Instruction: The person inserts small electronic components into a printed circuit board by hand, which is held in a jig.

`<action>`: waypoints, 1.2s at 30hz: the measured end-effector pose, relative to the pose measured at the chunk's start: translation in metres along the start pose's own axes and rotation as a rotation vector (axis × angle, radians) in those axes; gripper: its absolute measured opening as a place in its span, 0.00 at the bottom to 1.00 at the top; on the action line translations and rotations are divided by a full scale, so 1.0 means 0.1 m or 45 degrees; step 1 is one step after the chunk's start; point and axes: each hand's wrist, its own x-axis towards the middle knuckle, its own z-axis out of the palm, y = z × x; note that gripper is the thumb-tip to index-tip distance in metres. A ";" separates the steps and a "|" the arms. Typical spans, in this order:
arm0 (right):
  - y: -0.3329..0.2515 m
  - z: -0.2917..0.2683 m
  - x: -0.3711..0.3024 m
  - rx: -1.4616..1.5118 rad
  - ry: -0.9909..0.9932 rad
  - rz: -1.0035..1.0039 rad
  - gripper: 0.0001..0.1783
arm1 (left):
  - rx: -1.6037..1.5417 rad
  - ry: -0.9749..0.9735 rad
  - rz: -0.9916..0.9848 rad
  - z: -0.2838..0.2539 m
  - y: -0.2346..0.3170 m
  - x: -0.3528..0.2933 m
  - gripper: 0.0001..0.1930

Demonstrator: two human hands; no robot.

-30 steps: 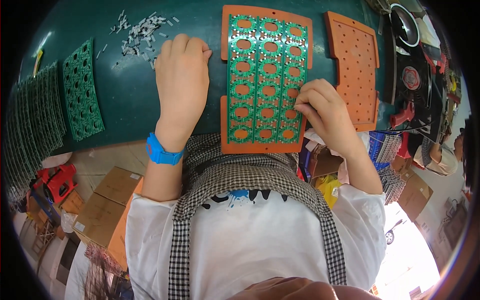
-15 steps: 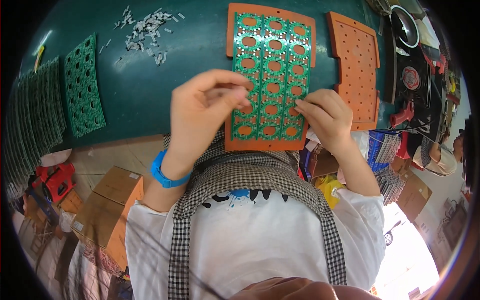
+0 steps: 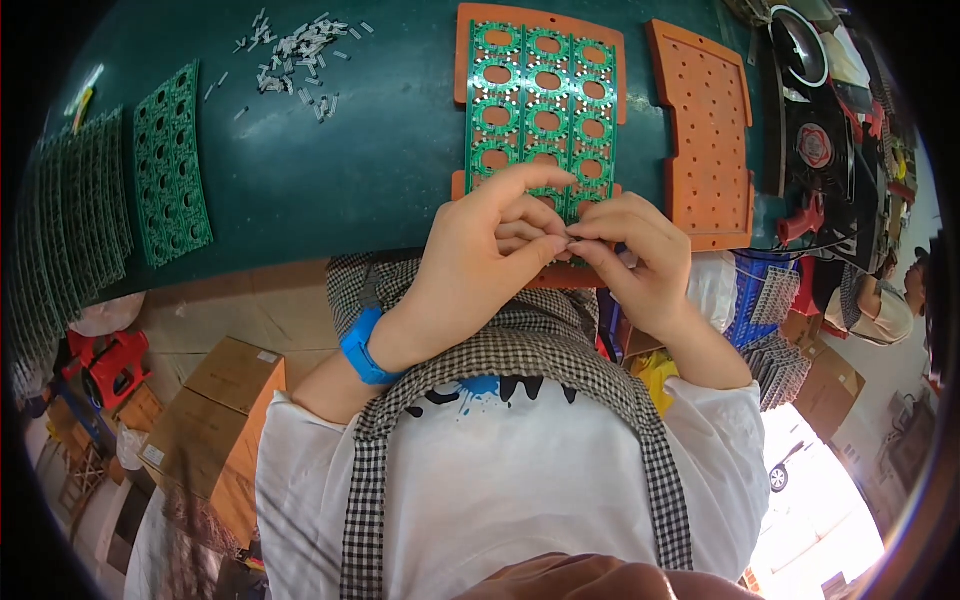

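Note:
A green circuit board panel [image 3: 521, 95] with rows of oval cut-outs lies on an orange slotted tray [image 3: 461, 60] in front of me. Over the panel's near end, my left hand [image 3: 480, 255] and my right hand [image 3: 645, 260] meet with their fingertips together. The left index finger arches above while the thumb and other fingers curl in. On the right, thumb and forefinger pinch. Whatever small thing sits between the fingertips is too small to name. Both hands cover the near rows of the panel.
Small pale tube-like pieces [image 3: 300, 50] lie scattered at the far left. Another green panel [image 3: 170, 165] leans beside a row of upright panels [image 3: 80, 200]. A second orange tray [image 3: 705, 140] lies to the right, near a red-handled tool [image 3: 800, 220]. Cardboard boxes [image 3: 220, 400] stand below left.
My left hand has moved right and a little nearer, from the panel's left edge to my right hand. The right hand has shifted slightly left and nearer. Their fingertips now meet.

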 end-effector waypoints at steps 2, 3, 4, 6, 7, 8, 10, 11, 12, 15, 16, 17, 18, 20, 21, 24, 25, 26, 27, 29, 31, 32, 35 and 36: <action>-0.01 0.00 -0.01 -0.021 0.019 0.030 0.11 | -0.094 -0.079 -0.036 -0.02 -0.01 0.01 0.24; 0.00 -0.02 0.01 0.026 -0.015 -0.010 0.11 | -0.094 -0.075 -0.036 -0.04 0.00 0.01 0.24; 0.01 -0.03 0.02 0.073 -0.050 -0.050 0.10 | -0.178 -0.126 -0.106 -0.06 0.00 0.02 0.24; 0.01 -0.10 0.02 0.092 -0.079 0.003 0.09 | -0.264 -0.181 -0.177 -0.09 0.04 0.01 0.23; 0.02 -0.14 0.00 0.109 -0.103 0.056 0.08 | 0.011 -0.025 -0.025 -0.12 0.08 0.00 0.22; 0.05 -0.16 -0.02 0.106 -0.104 0.060 0.08 | 0.286 0.132 0.126 -0.16 0.10 -0.02 0.20; 0.14 -0.22 -0.03 -0.166 -0.182 0.115 0.07 | 1.127 0.660 0.354 -0.46 0.11 0.07 0.17; 0.17 -0.21 -0.03 -0.204 -0.212 0.071 0.06 | 1.412 0.884 0.401 -0.64 0.11 0.10 0.17; 0.16 -0.21 -0.02 -0.205 -0.217 0.074 0.06 | 1.689 1.098 0.449 -0.81 0.06 0.13 0.17; 0.15 -0.19 0.00 -0.255 -0.273 0.034 0.06 | 1.625 1.195 0.363 -1.14 -0.02 0.15 0.14; 0.15 -0.19 0.00 -0.260 -0.274 0.027 0.06 | 1.625 1.192 0.360 -1.16 -0.01 0.15 0.14; 0.15 -0.19 0.00 -0.264 -0.273 0.020 0.07 | 1.580 1.178 0.350 -1.17 0.00 0.16 0.12; 0.15 -0.19 0.00 -0.264 -0.275 0.021 0.07 | 1.534 1.168 0.340 -1.18 0.00 0.16 0.11; 0.14 -0.18 0.00 -0.277 -0.268 0.014 0.07 | 1.533 1.163 0.331 -1.17 0.00 0.18 0.10; 0.15 -0.18 -0.01 -0.279 -0.268 0.015 0.07 | 1.532 1.157 0.325 -1.16 -0.01 0.18 0.09; 0.15 -0.17 -0.02 -0.309 -0.257 0.000 0.07 | 1.609 1.176 0.404 -1.12 -0.03 0.19 0.08; 0.15 -0.17 -0.03 -0.344 -0.253 -0.004 0.07 | 1.608 1.177 0.404 -1.13 -0.04 0.20 0.08; 0.15 -0.17 -0.04 -0.379 -0.248 -0.008 0.08 | 1.618 1.176 0.433 -1.16 -0.06 0.21 0.08; 0.16 -0.17 -0.06 -0.380 -0.249 -0.009 0.08 | 1.627 1.175 0.462 -1.18 -0.07 0.21 0.08; 0.19 -0.18 -0.10 -0.453 -0.210 -0.141 0.09 | 1.641 1.175 0.457 -1.15 -0.05 0.22 0.07; 0.17 -0.18 -0.11 -0.473 -0.197 -0.170 0.10 | 1.659 1.168 0.453 -1.15 -0.05 0.23 0.07; 0.16 -0.18 -0.11 -0.494 -0.184 -0.199 0.11 | 1.649 1.155 0.460 -1.18 -0.06 0.23 0.07; 0.08 -0.22 -0.07 -0.331 -0.178 0.051 0.12 | 1.658 1.131 0.451 -1.21 -0.05 0.22 0.07; 0.09 -0.21 -0.07 -0.333 -0.177 0.050 0.12 | 1.668 1.111 0.443 -1.21 -0.03 0.23 0.07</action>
